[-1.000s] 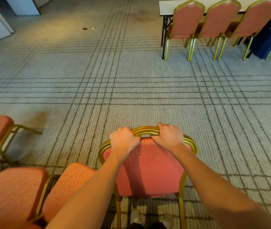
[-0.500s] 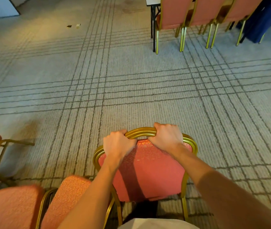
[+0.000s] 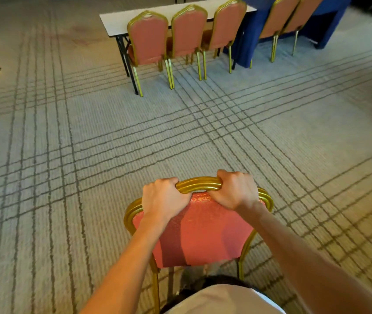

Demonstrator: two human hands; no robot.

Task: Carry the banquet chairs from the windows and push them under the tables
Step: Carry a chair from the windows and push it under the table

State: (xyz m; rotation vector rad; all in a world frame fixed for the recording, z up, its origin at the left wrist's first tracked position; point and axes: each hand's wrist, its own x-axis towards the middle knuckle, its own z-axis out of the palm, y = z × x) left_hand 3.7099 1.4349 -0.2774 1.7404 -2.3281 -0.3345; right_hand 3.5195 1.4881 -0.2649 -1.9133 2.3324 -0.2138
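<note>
While the left hand [image 3: 162, 198] and right hand [image 3: 237, 191] each curl tightly round the top rail of the pink-cushioned, gold-framed banquet chair [image 3: 203, 232], it is out over the grey lined carpet [image 3: 90, 155], well apart from the white folding table [image 3: 117, 21]. Three matching chairs [image 3: 148, 37] already stand pushed under that table. By my judgement, this one is about midway through its carry.

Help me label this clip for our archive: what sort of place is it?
Probably a hotel banquet or conference hall: gold-framed padded chairs tucked under a folding table, a blue-skirted table beside it, and broad patterned carpet. The chair in hand matches them.
</note>
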